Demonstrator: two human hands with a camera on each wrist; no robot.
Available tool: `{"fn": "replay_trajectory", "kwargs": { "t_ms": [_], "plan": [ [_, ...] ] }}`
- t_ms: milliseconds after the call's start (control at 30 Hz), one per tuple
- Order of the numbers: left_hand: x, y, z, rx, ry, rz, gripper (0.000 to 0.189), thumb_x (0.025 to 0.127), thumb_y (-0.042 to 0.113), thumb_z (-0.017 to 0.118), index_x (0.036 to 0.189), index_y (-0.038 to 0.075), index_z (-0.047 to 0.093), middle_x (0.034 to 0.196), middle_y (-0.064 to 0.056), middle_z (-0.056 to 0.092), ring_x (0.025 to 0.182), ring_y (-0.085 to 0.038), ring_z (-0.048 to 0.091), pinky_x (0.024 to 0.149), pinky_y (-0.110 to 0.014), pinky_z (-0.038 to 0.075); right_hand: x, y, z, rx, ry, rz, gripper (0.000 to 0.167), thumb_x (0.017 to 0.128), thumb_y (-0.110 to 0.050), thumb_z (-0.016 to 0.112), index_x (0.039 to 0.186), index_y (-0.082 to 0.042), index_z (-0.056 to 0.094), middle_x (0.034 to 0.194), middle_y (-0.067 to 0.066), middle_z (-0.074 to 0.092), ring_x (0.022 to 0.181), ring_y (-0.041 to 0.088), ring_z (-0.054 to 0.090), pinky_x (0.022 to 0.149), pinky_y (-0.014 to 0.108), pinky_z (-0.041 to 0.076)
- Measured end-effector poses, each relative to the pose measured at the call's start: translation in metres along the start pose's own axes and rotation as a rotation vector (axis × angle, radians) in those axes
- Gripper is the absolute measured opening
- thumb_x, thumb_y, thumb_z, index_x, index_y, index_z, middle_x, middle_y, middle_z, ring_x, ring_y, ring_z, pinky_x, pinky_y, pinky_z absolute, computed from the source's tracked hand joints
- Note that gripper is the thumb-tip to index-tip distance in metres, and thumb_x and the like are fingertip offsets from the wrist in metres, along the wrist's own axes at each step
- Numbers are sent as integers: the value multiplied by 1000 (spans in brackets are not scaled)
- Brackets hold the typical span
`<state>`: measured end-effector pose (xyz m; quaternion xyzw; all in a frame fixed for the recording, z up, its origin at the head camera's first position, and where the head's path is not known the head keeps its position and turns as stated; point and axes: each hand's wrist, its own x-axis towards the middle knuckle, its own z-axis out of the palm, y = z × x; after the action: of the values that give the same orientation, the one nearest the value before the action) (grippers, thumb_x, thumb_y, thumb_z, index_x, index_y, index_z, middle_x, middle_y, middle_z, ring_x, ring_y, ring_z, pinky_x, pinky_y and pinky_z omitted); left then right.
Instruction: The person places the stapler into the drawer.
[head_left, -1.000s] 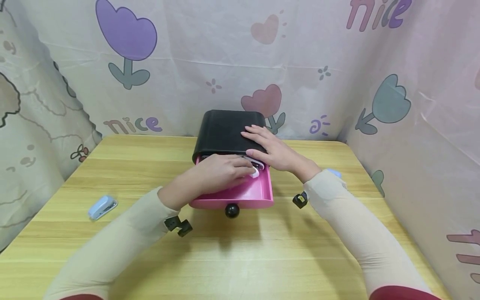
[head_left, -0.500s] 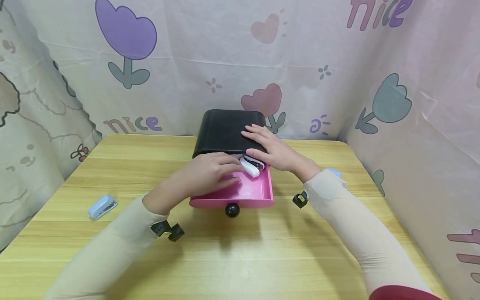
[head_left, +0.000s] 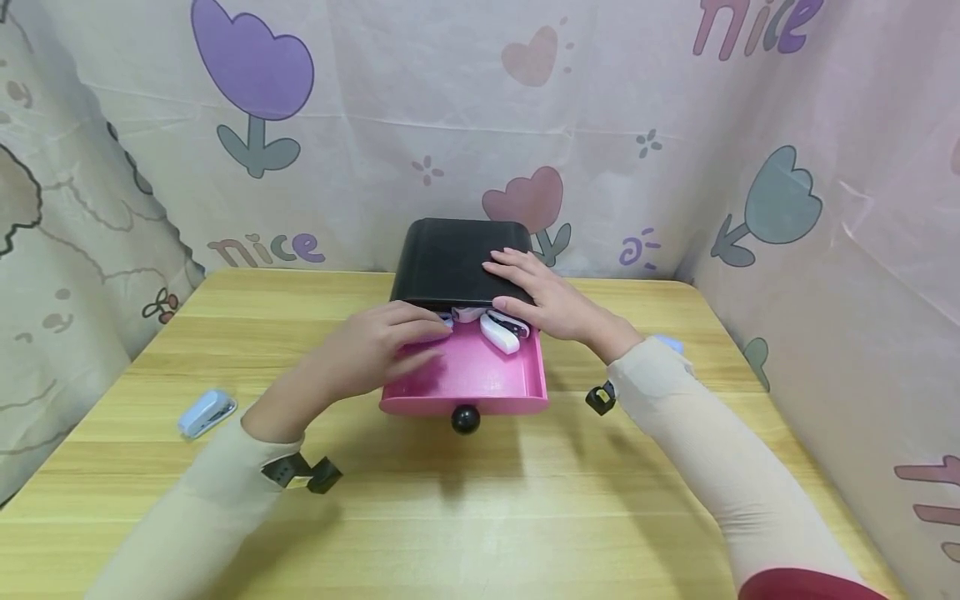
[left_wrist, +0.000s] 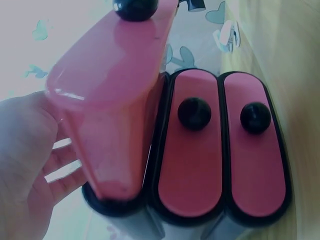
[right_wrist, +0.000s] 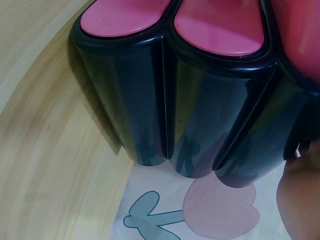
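A black cabinet (head_left: 457,262) with pink drawers stands on the table; its top drawer (head_left: 480,371) is pulled out. Inside lies a white stapler (head_left: 500,333) at the right, and a pale pinkish one (head_left: 468,314) is partly under the cabinet's edge. My left hand (head_left: 367,346) hovers over the drawer's left side, fingers loosely extended. A bluish-white thing (head_left: 446,320) shows by its fingertips, mostly hidden. In the left wrist view, my left hand's fingers (left_wrist: 62,165) are spread beside the drawer. My right hand (head_left: 551,298) rests flat on the cabinet's top right edge.
A light blue stapler (head_left: 207,414) lies on the table (head_left: 450,533) at the left. Another blue item (head_left: 670,343) is partly hidden behind my right sleeve. Two lower drawers (left_wrist: 192,165) are shut. A printed curtain (head_left: 375,92) hangs behind and on both sides.
My left hand has moved left, off the white stapler, which now lies uncovered in the drawer with the pinkish one. My right hand has stayed on the cabinet.
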<state>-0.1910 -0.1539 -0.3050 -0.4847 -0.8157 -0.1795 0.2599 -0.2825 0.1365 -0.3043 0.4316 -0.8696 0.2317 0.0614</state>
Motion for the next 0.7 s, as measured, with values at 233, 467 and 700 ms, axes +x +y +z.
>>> {"fn": "replay_trajectory", "kwargs": {
  "t_ms": [233, 467, 700],
  "plan": [
    [-28, -6, -16, 38, -21, -126, 40, 78, 18, 83, 115, 8, 71, 112, -6, 70, 103, -26, 66, 87, -44, 55, -1, -2, -1, 1, -7, 16, 59, 99, -45, 51, 151, -21, 39, 160, 0, 25, 148, 16, 10, 120, 42, 5],
    [-58, -13, -29, 61, -3, -235, 47, 95, 48, 59, 119, 10, 69, 116, -7, 68, 108, -28, 63, 89, -50, 52, -1, -1, -1, 5, -10, 25, 59, 99, -45, 51, 152, -21, 38, 160, -1, 24, 148, 14, 9, 120, 40, 4],
    [-88, -18, -35, 76, 34, -305, 40, 93, 40, 67, 120, 11, 68, 115, -8, 68, 108, -30, 62, 89, -52, 50, 0, -2, -1, 2, -9, 23, 59, 99, -46, 51, 152, -22, 38, 160, -1, 24, 148, 15, 9, 120, 42, 4]
  ]
}}
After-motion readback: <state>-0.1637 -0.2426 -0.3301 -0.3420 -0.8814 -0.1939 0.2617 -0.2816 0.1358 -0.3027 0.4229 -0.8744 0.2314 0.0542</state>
